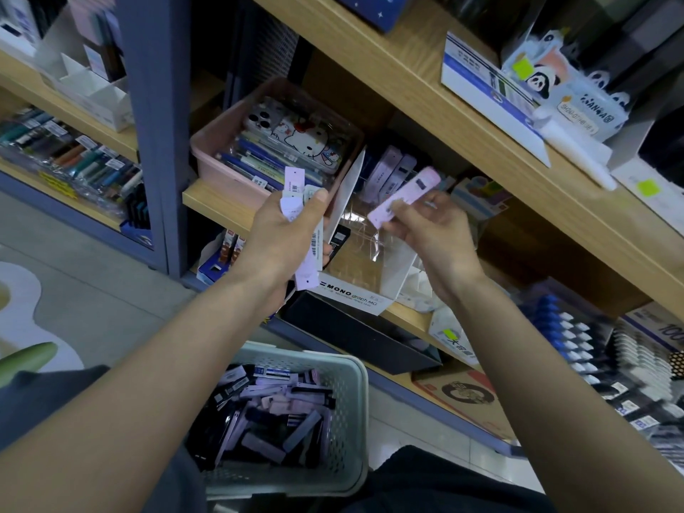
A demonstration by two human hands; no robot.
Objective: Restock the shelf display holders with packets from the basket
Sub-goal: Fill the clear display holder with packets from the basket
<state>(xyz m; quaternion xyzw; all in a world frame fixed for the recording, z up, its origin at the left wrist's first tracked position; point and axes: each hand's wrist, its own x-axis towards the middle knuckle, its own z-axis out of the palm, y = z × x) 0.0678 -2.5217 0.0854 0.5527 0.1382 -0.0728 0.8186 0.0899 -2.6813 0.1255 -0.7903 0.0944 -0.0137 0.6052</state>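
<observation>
My left hand (285,235) grips a stack of long pale-lilac packets (309,253) in front of the middle shelf. My right hand (425,227) pinches a single pink packet (405,196), tilted, just above a clear acrylic display holder (364,235) labelled MONO graph. A few lilac packets (392,168) stand in the holder's back slots. Below, between my forearms, a pale grey basket (351,401) holds several more lilac and black packets (274,412).
A pink tray (211,142) with pens and phone cases sits left of the holder. Wooden shelves (407,79) above carry panda-printed boxes (555,90). A black box (351,338) and cardboard lie on the lower shelf. Pens fill the left-hand shelf unit (70,161).
</observation>
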